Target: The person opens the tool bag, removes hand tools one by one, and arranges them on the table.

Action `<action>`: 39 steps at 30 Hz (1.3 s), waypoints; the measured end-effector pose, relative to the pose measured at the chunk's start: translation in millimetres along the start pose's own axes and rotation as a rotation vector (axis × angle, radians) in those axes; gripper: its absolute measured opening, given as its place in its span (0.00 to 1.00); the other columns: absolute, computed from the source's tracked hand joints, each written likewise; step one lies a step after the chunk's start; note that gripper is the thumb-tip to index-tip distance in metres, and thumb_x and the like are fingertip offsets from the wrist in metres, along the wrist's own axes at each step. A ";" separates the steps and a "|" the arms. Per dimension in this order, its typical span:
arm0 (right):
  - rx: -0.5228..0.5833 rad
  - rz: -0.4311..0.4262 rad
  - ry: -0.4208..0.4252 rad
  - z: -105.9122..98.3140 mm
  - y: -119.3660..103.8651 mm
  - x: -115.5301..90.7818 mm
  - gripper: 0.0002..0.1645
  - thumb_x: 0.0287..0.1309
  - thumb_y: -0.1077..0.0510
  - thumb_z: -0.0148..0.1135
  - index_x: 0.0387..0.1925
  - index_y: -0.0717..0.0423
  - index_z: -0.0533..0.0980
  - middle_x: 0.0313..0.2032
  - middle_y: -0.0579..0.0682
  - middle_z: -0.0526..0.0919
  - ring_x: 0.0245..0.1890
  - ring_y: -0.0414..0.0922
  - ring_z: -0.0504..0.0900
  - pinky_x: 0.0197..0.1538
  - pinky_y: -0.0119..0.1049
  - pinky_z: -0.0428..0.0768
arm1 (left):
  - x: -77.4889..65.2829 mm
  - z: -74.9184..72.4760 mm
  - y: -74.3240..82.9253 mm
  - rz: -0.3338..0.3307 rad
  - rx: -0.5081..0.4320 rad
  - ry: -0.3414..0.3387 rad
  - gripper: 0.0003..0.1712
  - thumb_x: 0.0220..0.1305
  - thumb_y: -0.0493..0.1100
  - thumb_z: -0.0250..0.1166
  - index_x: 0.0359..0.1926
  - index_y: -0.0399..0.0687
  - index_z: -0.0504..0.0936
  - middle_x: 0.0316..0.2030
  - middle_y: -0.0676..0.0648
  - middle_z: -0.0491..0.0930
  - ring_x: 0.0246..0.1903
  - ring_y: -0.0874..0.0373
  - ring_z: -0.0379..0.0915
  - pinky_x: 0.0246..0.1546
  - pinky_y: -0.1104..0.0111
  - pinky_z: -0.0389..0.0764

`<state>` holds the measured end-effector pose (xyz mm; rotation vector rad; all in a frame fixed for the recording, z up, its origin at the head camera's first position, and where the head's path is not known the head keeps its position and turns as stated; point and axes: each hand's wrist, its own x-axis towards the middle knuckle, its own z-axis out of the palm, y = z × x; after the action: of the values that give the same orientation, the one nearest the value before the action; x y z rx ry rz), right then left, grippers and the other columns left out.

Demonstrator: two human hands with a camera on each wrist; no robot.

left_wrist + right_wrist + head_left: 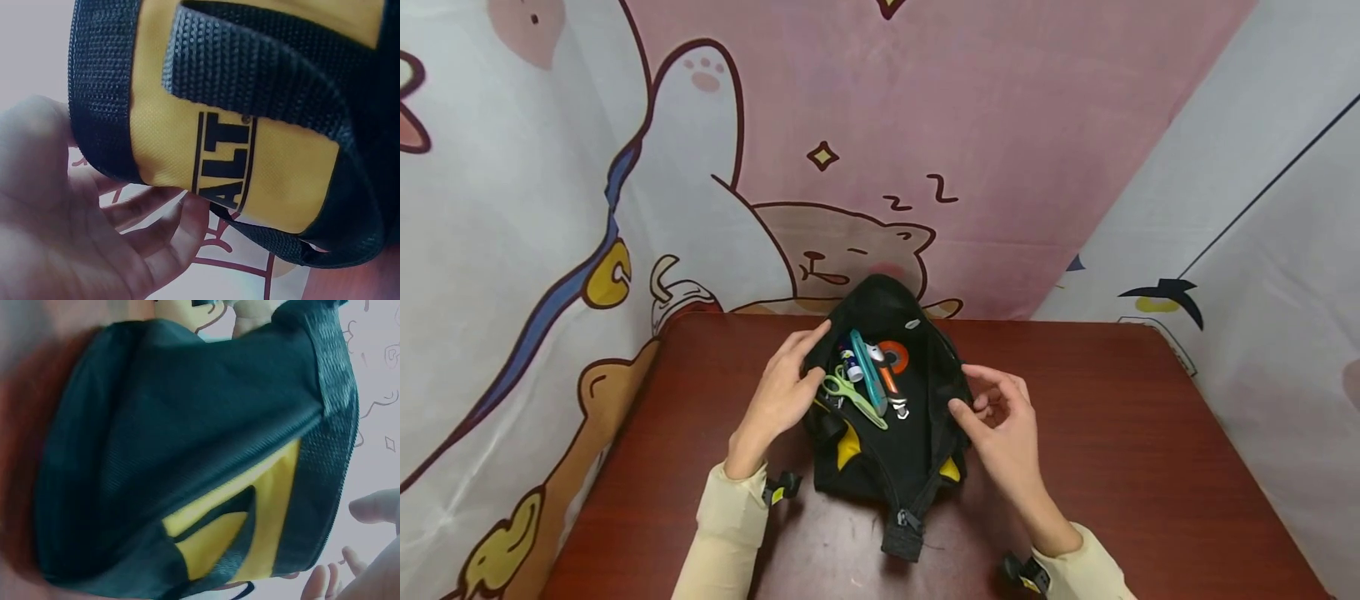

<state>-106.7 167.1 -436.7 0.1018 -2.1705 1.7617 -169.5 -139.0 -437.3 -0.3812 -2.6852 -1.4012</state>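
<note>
A black tool bag [917, 450] with yellow panels lies on the table, its mouth unzipped. Inside it are green scissors [857, 398], a teal utility knife [868, 372], an orange-handled tool [887, 379], an orange roll [894, 357] and a small blue-and-white tube [851, 363]. My left hand [782, 387] is at the left rim, fingers fairly straight. In the left wrist view its fingers [169, 231] lie along the bag's yellow side panel [287, 169]. At the right rim, my right hand [1003, 421] has its thumb and index finger apart, fingertips near the edge.
The reddish-brown table [1120, 433] extends to both sides of the bag. A printed cloth [1000, 125] with cartoon animals hangs behind and beside it. The zipper end [908, 521] of the bag points toward the near edge.
</note>
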 end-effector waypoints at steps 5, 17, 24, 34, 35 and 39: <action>0.068 -0.095 0.027 3.1 -7.7 15.6 0.27 0.62 0.75 0.74 0.62 0.64 0.84 0.50 0.51 0.76 0.38 0.45 0.78 0.37 0.28 0.83 | -0.4 -0.6 0.5 0.004 -0.004 -0.002 0.41 0.74 0.33 0.58 0.86 0.52 0.66 0.77 0.41 0.70 0.62 0.41 0.71 0.59 0.45 0.70; 0.266 -0.280 -0.001 19.3 -26.6 64.4 0.33 0.62 0.77 0.70 0.69 0.70 0.75 0.49 0.58 0.84 0.46 0.45 0.84 0.52 0.30 0.81 | -1.1 2.1 -0.1 0.006 -0.044 -0.007 0.42 0.74 0.33 0.59 0.87 0.49 0.66 0.78 0.39 0.69 0.65 0.40 0.70 0.67 0.42 0.70; 0.244 -0.369 -0.046 27.9 -36.4 89.4 0.34 0.63 0.74 0.71 0.70 0.70 0.74 0.53 0.58 0.85 0.51 0.49 0.83 0.56 0.35 0.80 | -1.1 1.5 0.5 0.007 -0.044 -0.009 0.42 0.74 0.33 0.60 0.87 0.50 0.65 0.77 0.40 0.70 0.63 0.41 0.71 0.65 0.44 0.71; 0.235 -0.410 -0.107 52.0 -53.6 107.1 0.32 0.64 0.70 0.72 0.69 0.68 0.76 0.52 0.58 0.85 0.51 0.51 0.83 0.52 0.34 0.80 | -1.0 1.0 0.8 -0.012 -0.026 -0.011 0.43 0.73 0.34 0.62 0.87 0.50 0.65 0.78 0.40 0.70 0.63 0.40 0.71 0.62 0.45 0.72; 0.235 -0.414 -0.111 54.8 -56.1 108.4 0.31 0.65 0.69 0.72 0.68 0.68 0.76 0.52 0.58 0.85 0.51 0.51 0.83 0.52 0.34 0.80 | -1.0 0.8 1.3 -0.013 -0.026 -0.009 0.43 0.73 0.34 0.62 0.87 0.50 0.65 0.78 0.40 0.70 0.62 0.40 0.71 0.61 0.45 0.72; 0.229 -0.419 -0.140 66.0 -61.4 114.3 0.29 0.65 0.67 0.72 0.66 0.69 0.77 0.51 0.61 0.85 0.50 0.49 0.84 0.53 0.35 0.81 | -1.7 0.7 2.3 -0.007 -0.026 -0.004 0.44 0.72 0.34 0.62 0.87 0.50 0.65 0.78 0.39 0.70 0.61 0.40 0.71 0.59 0.46 0.72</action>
<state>-212.0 107.8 -355.5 0.7005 -1.8504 1.7809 -167.2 -137.5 -436.2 -0.3779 -2.6767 -1.4407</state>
